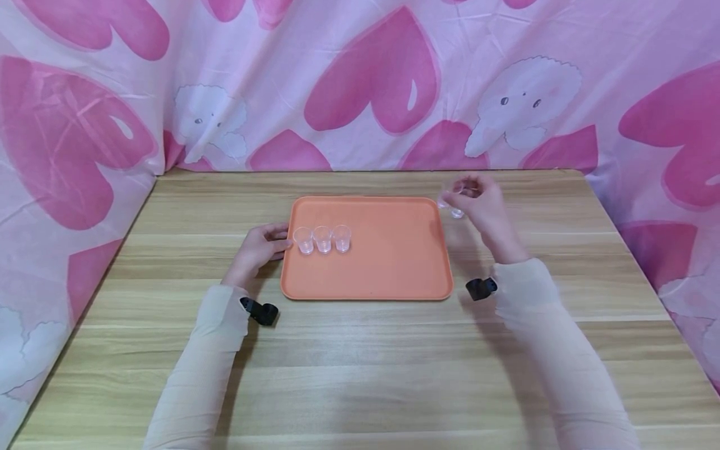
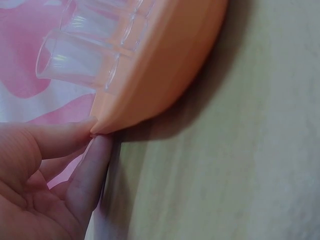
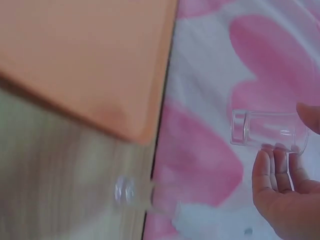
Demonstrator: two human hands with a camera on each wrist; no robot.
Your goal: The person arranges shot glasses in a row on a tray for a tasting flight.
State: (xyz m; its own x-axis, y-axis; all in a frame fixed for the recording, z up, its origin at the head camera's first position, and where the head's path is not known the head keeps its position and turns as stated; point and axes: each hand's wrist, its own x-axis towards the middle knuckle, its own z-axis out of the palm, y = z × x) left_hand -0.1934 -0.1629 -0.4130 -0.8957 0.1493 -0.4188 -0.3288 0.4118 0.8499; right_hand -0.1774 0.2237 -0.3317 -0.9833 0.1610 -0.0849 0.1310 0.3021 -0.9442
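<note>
Three small clear shot glasses (image 1: 323,240) stand upright in a row on the left half of an orange tray (image 1: 394,262). My left hand (image 1: 255,250) pinches the tray's left rim between thumb and fingers, as the left wrist view shows close up. Off the tray's far right corner, my right hand (image 1: 485,209) holds another clear shot glass (image 3: 270,131) by its upper part, raised above the table with its base free. One more shot glass (image 3: 125,191) stands on the table beneath that hand; in the head view the hand partly covers it.
The tray lies on a wood-grain table (image 1: 360,369). Behind and at both sides hangs a pink curtain (image 1: 360,81) with hearts, close against the table's back edge. A small black camera (image 1: 261,311) sits on the left wrist and another camera (image 1: 481,289) on the right.
</note>
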